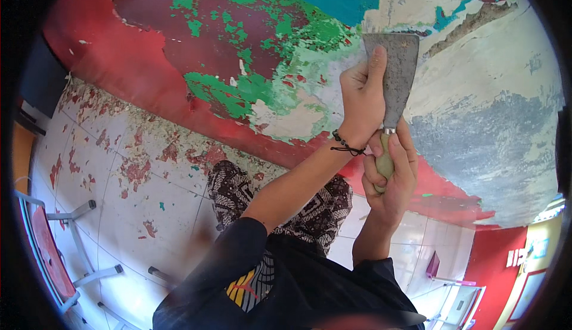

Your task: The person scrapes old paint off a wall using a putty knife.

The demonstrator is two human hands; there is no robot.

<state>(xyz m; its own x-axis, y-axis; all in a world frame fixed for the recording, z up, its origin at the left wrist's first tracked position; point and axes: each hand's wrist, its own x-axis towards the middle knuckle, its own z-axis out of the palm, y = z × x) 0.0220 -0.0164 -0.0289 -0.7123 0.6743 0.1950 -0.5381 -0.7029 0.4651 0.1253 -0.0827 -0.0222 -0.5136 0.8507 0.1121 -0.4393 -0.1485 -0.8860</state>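
A paint scraper (pixel 400 73) with a wide grey metal blade and a pale green handle is held up against the wall (pixel 465 115). My right hand (pixel 400 172) wraps round its handle. Pressed on the left side of the blade is the thumb of my left hand (pixel 362 100), its other fingers curled and partly hidden. A dark beaded bracelet is on that wrist. The blade's straight edge lies at a border of peeling paint, where bare plaster, green and blue patches meet. Whether the edge touches the wall I cannot tell for sure.
Red, maroon and green paint (pixel 220 50) flakes on the wall's left part. Paint chips (pixel 137 163) litter the white floor tiles (pixel 179 222) along its foot. A metal-framed chair (pixel 50 246) with a red panel stands at left, another piece of furniture (pixel 462 303) at lower right.
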